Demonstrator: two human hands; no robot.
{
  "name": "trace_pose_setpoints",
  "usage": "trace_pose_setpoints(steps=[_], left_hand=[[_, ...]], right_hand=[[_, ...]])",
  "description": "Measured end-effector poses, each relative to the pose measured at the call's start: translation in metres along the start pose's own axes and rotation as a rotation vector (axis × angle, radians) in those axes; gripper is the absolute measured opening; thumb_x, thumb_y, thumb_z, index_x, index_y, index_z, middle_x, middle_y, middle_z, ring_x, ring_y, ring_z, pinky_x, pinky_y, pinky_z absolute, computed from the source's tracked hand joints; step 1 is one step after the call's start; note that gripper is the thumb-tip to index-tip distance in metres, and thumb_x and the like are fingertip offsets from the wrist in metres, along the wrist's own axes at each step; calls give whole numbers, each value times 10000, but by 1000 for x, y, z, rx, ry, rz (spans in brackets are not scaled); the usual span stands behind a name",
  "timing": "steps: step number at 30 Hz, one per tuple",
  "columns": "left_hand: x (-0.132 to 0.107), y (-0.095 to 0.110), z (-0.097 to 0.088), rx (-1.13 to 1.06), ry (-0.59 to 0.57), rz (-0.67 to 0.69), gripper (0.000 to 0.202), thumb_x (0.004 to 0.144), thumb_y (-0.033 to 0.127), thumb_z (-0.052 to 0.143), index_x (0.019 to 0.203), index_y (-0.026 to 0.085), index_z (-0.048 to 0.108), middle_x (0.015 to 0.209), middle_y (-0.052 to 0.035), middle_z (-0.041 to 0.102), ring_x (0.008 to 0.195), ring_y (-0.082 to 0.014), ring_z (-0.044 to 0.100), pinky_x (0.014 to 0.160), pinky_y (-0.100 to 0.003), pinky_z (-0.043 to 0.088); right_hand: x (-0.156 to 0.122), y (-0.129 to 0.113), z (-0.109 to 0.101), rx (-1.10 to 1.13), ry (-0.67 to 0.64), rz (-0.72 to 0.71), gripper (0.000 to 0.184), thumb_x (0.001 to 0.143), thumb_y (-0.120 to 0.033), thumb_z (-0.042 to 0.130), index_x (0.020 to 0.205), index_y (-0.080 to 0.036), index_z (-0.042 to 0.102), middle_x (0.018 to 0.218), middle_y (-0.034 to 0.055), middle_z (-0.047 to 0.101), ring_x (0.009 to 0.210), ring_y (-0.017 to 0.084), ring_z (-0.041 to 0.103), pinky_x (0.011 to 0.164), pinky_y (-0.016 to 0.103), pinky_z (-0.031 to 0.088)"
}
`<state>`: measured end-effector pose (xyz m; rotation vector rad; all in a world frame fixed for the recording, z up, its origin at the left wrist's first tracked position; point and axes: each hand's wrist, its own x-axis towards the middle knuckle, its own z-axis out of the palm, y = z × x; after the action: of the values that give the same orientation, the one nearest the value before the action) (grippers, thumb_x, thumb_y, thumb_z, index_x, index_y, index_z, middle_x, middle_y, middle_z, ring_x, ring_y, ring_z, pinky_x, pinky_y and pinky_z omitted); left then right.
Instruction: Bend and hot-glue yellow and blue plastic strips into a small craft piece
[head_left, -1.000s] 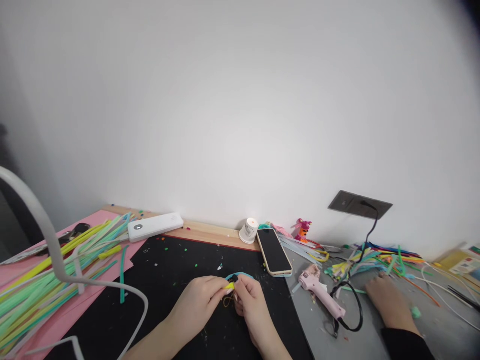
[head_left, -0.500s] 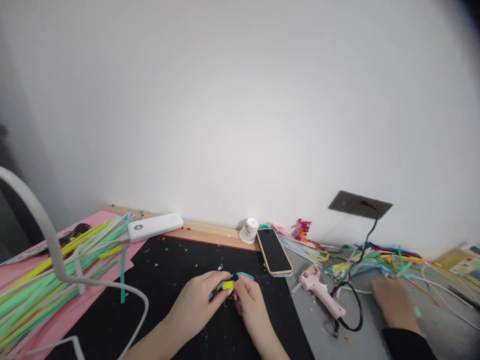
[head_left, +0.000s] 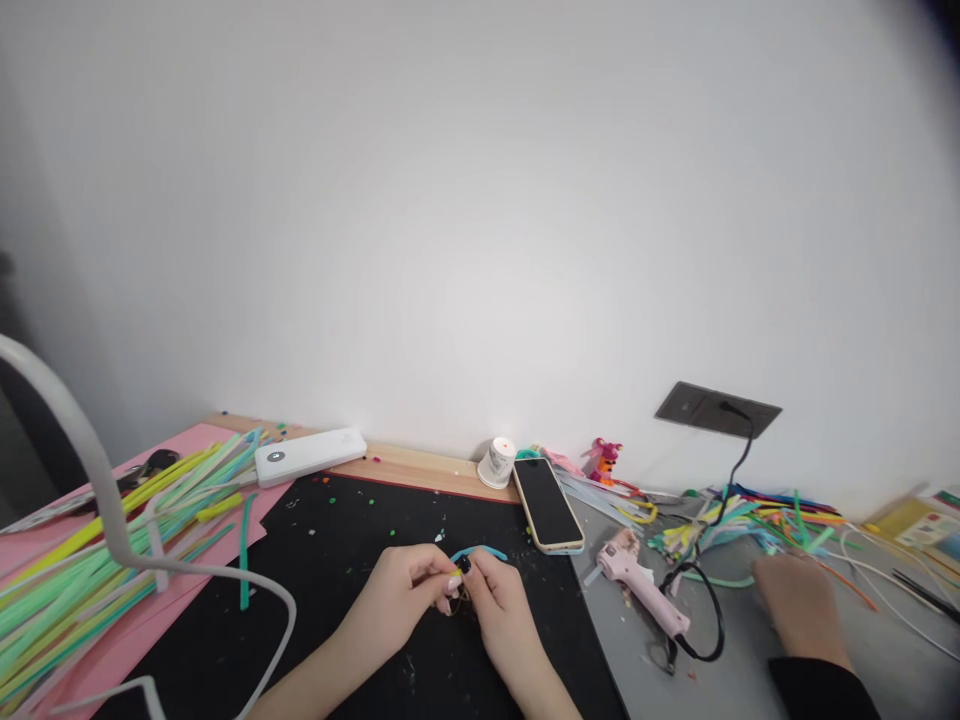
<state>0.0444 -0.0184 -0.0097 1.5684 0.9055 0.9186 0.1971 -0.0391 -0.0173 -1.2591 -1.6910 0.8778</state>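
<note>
Yellow piece (head_left: pixel 455 573): mostly covered by fingers now, where half a second ago it showed broadly; it sits between both hands, above the black mat (head_left: pixel 352 570).
Left hand (head_left: pixel 409 590): thumb and forefinger have drawn together, pinching the yellow piece.
Right hand (head_left: pixel 499 592): fingers curled in, thumb beside the left fingertips; whether it grips the piece too I cannot tell, the contact being hidden.
Pinch: light, even pressure would suit something so small; baring more of it would help aim.
Blue strip (head_left: pixel 487 551): curves out behind the right fingers, best kept unkinked.
Phone (head_left: pixel 549 503): lies beyond the right hand.
Pink glue gun (head_left: pixel 645 585): farther right, on the grey surface (head_left: pixel 720 690), well apart.
</note>
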Motion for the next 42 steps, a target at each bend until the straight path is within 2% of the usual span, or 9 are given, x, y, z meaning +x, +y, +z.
trace_pose_setpoints(steps=[7, 14, 19, 21, 24, 28, 35, 40, 42], left_hand=[[4, -3, 1, -155, -15, -67, 150, 733, 255, 575, 706, 128, 648, 628, -7, 638, 559, -144, 611, 590, -266, 502], [5, -5, 1, -226, -40, -117, 258, 730, 282, 615, 916, 116, 681, 821, -66, 712, 713, -186, 654, 684, -306, 513], [6, -10, -1, -271, 37, -130, 474, 704, 255, 639, 1153, 119, 570, 884, -69, 712, 704, -180, 657, 670, -317, 519], [7, -11, -2, -248, 41, -115, 419, 700, 251, 640, 1095, 117, 601, 852, -65, 713, 689, -183, 659, 651, -309, 517], [7, -9, -2, -183, 26, -73, 221, 720, 281, 623, 863, 121, 673, 740, -48, 710, 661, -184, 658, 631, -290, 513], [5, -3, -2, -149, 44, -78, 176, 737, 291, 600, 749, 132, 672, 668, -27, 699, 635, -172, 656, 612, -269, 515], [3, 2, -3, -117, 37, -89, 179, 733, 285, 589, 737, 132, 682, 683, -34, 709, 656, -182, 659, 637, -281, 519], [4, -6, 0, -184, 24, -68, 219, 702, 265, 637, 869, 126, 665, 790, -56, 719, 714, -196, 666, 702, -306, 519], [4, -7, 1, -185, 22, -69, 205, 709, 265, 629, 854, 123, 660, 767, -53, 713, 695, -192, 663, 684, -302, 519]], right_hand=[[3, 1, 0, -7, 33, 2, 337, 898, -312, 373, 580, -202, 341, 577, -57, 318, 537, 103, 279, 495, 241, 217], [3, 4, -1, 24, 84, 71, 310, 885, -346, 366, 611, -217, 302, 582, -63, 287, 544, 107, 286, 489, 230, 231], [3, 8, -1, 35, 99, 77, 302, 889, -358, 360, 628, -219, 298, 601, -60, 294, 547, 106, 282, 480, 224, 235], [3, 8, -1, 43, 102, 83, 302, 885, -363, 364, 628, -220, 299, 602, -59, 292, 545, 106, 284, 475, 221, 236], [2, 7, -1, 46, 76, 89, 311, 888, -378, 358, 626, -216, 316, 595, -59, 295, 540, 105, 297, 472, 220, 241], [2, 7, 0, 105, 52, 102, 320, 882, -406, 381, 631, -215, 328, 592, -64, 286, 520, 97, 277, 457, 216, 227], [5, 12, 1, 254, 36, 181, 359, 844, -486, 406, 608, -219, 363, 513, -82, 295, 429, 82, 235, 417, 220, 195], [5, 7, -2, 169, 43, 141, 341, 848, -422, 443, 588, -208, 388, 509, -79, 295, 457, 91, 264, 441, 223, 205], [4, 4, -3, 122, 25, 105, 348, 853, -404, 443, 575, -200, 398, 527, -69, 317, 488, 97, 285, 457, 226, 215]])
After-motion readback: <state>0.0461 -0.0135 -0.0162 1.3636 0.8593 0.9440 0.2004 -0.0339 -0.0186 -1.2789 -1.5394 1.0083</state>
